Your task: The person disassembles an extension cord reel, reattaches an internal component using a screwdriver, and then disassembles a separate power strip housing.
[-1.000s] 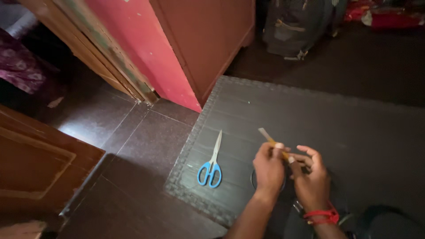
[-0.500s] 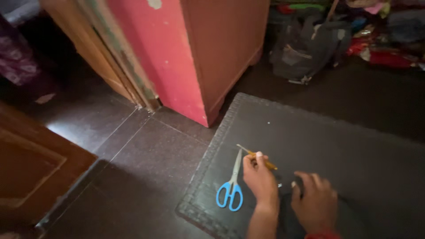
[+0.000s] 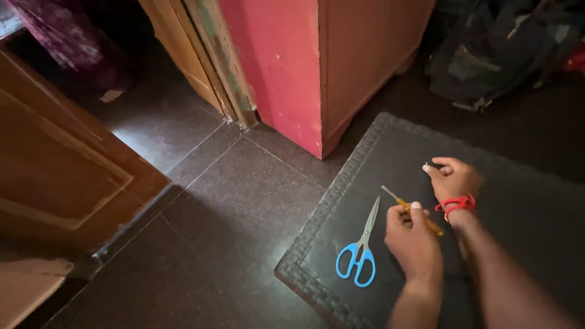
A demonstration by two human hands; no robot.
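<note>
While we looked down from the head camera, our left hand [image 3: 414, 240] held a thin stick-like tool with a yellow-orange handle and a pale metal tip [image 3: 407, 207]. Its grip was pressed together around the handle, thumb on top, and the tip pointed up and to the left over the dark, square woven-edged mat [image 3: 317, 244] on the floor. We could not make out what kind of tool it was.

Our right hand [image 3: 456, 178] sat just beyond the left, with a red thread band [image 3: 456, 205] around its wrist. Its grip pinched a very small pale object [image 3: 426, 166] between thumb and forefinger; the object was too small for us to tell what it was. Both hands were apart from each other, though the far end of the tool's handle reached close to the right wrist.

A pair of scissors with blue plastic loops and pale steel blades [image 3: 361, 251] lay shut on the mat, just left of our left hand, blades pointing away from us.

Beyond the mat stood a wooden cabinet with a pink-red painted side [image 3: 286, 67]. A brown wooden door panel [image 3: 55, 164] filled the left side, dark stone floor tiles [image 3: 225, 213] lay between, and a dark bag [image 3: 487, 55] sat at the upper right.
</note>
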